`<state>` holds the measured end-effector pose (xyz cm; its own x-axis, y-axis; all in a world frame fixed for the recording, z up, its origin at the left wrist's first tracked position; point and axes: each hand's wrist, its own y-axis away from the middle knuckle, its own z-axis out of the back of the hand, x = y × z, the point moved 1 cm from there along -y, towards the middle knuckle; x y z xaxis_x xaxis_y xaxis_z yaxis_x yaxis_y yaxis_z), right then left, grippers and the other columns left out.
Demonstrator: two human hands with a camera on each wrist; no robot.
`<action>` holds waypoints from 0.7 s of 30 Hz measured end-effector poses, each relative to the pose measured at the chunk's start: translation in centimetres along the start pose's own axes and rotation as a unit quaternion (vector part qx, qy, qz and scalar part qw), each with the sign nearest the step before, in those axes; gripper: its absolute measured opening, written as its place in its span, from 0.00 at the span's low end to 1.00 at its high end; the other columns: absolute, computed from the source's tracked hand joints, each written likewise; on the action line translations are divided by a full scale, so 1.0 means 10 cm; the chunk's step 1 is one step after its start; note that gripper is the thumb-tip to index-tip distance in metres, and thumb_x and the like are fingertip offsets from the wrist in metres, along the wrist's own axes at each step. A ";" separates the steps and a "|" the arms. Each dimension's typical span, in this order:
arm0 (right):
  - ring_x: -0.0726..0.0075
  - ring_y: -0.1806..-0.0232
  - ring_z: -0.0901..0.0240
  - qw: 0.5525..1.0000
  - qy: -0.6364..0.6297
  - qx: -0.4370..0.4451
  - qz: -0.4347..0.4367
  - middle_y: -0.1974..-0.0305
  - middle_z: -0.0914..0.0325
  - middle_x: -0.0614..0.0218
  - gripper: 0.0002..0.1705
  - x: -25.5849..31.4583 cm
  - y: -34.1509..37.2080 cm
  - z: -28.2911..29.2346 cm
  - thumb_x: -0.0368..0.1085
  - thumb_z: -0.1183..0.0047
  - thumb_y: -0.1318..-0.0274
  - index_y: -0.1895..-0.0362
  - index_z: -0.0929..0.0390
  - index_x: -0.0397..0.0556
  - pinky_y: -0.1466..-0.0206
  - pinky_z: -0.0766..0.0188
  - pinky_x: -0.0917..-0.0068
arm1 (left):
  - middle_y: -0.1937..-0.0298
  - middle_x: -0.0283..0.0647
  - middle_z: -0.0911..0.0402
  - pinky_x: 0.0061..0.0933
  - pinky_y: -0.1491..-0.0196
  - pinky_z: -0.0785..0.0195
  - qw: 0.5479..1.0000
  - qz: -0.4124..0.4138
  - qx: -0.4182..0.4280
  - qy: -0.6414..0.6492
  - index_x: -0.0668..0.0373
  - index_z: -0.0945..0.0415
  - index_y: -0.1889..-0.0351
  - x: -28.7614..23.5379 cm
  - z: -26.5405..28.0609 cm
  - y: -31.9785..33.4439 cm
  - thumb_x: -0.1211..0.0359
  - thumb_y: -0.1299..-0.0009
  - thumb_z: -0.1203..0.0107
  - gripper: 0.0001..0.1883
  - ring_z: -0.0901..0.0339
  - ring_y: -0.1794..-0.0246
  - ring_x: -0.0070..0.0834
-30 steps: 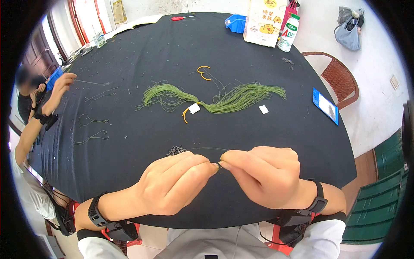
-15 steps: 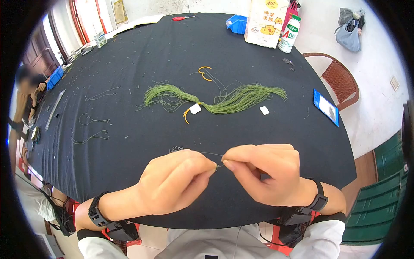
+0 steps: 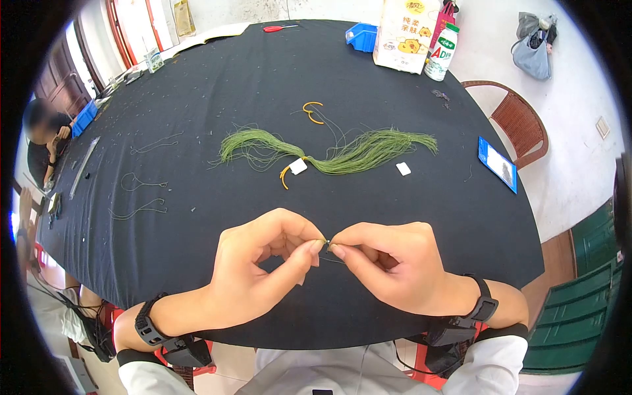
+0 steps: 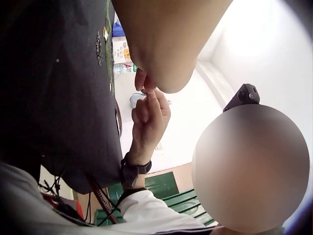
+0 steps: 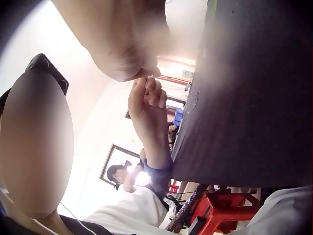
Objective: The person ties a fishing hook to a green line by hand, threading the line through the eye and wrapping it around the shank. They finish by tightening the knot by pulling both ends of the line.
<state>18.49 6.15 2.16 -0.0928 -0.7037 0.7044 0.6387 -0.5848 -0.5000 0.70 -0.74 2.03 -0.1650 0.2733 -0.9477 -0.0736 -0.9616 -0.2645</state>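
Above the near part of the dark table, the left hand (image 3: 263,266) and right hand (image 3: 395,266) meet fingertip to fingertip. Each pinches a thin green strand (image 3: 326,242) between thumb and index finger; a fine end hangs just below. Farther back lies a bundle of green strands (image 3: 368,150), bound near its middle by a yellow tie beside a white tag (image 3: 298,166). In the left wrist view the right hand (image 4: 150,120) touches the left fingertips; the right wrist view shows the left hand (image 5: 149,115) from below. The strand is too small to see there.
Looped strands (image 3: 138,209) lie at the left. A white square (image 3: 403,168) and a blue packet (image 3: 497,162) are at the right. Along the back stand a blue bin (image 3: 361,37), a tissue pack (image 3: 405,36) and a bottle (image 3: 442,52). Another person sits at the far left.
The left hand has turned and its fingers have spread into a ring shape, with the fingertips slightly higher. The right hand has shifted a little left. The other person's raised arm has dropped away.
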 end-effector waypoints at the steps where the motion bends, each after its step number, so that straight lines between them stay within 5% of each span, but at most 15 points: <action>1: 0.86 0.90 0.44 1.000 0.000 0.000 -0.003 0.89 0.35 0.73 0.04 0.00 0.00 0.00 0.25 0.44 0.50 0.69 0.19 0.44 0.86 0.51 0.83 | 0.69 0.37 0.22 0.15 0.72 0.32 1.000 0.010 0.008 0.013 0.68 0.28 0.60 0.00 0.00 0.00 0.76 0.31 0.50 0.05 0.25 0.73 0.16; 5: 0.86 0.90 0.43 1.000 0.005 -0.003 0.001 0.88 0.33 0.73 0.04 -0.01 0.00 -0.01 0.24 0.44 0.50 0.69 0.20 0.44 0.86 0.50 0.84 | 0.69 0.38 0.22 0.16 0.72 0.33 0.995 0.059 0.023 0.082 0.68 0.29 0.59 0.00 0.01 0.00 0.75 0.30 0.51 0.05 0.27 0.75 0.16; 8: 0.69 0.85 0.27 0.999 0.009 0.025 -0.023 0.82 0.25 0.62 0.02 0.01 0.01 0.02 0.28 0.46 0.48 0.68 0.23 0.46 0.81 0.35 0.76 | 0.68 0.38 0.23 0.17 0.73 0.34 0.989 0.077 0.032 0.121 0.69 0.29 0.58 0.01 0.01 -0.01 0.75 0.29 0.51 0.06 0.28 0.75 0.16; 17: 0.66 0.84 0.26 0.999 0.039 0.024 0.027 0.81 0.25 0.62 0.02 0.00 0.02 0.00 0.28 0.46 0.48 0.68 0.23 0.46 0.81 0.34 0.74 | 0.69 0.39 0.23 0.17 0.73 0.35 0.979 0.109 0.027 0.171 0.69 0.28 0.59 0.02 0.01 -0.03 0.75 0.29 0.51 0.06 0.29 0.76 0.16; 21: 0.71 0.86 0.30 0.999 0.014 0.006 -0.031 0.82 0.26 0.63 0.01 0.01 0.01 0.02 0.28 0.46 0.46 0.68 0.24 0.46 0.82 0.37 0.77 | 0.72 0.38 0.23 0.17 0.76 0.35 0.980 0.108 0.013 0.169 0.67 0.28 0.60 0.05 -0.01 -0.04 0.74 0.30 0.51 0.05 0.28 0.79 0.17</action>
<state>18.68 6.12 2.26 -0.1539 -0.6772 0.7195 0.6401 -0.6231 -0.4495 0.73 -0.20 1.69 0.1543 0.0340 -0.9874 -0.0993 -0.9938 -0.0497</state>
